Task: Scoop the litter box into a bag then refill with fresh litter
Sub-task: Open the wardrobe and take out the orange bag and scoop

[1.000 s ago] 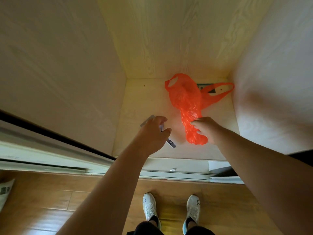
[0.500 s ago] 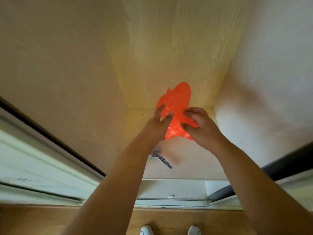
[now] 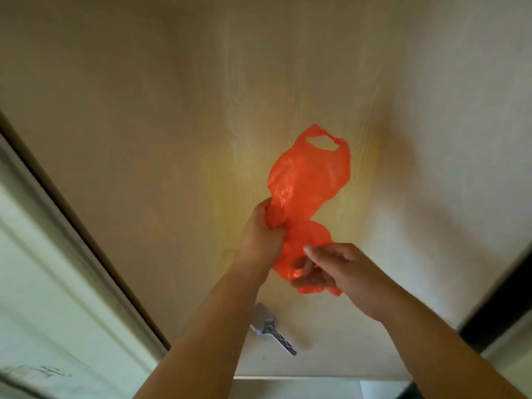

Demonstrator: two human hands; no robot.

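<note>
head view, both hands (image 3: pixel 263 233) (image 3: pixel 335 269) gripping crumpled orange bag (image 3: pixel 308 180), contents hidden

Both hands grip orange bag (image 3: pixel 308 180) aloft: left (image 3: pixel 263 234), right (image 3: pixel 334 269); scoop (image 3: pixel 273 331) below.

1. My left hand (image 3: pixel 260 234) is raised ahead of me, fingers curled round the bag (image 3: pixel 308 182).
2. My right hand (image 3: pixel 334 270), just beside and lower, pinches its bottom end.
</note>
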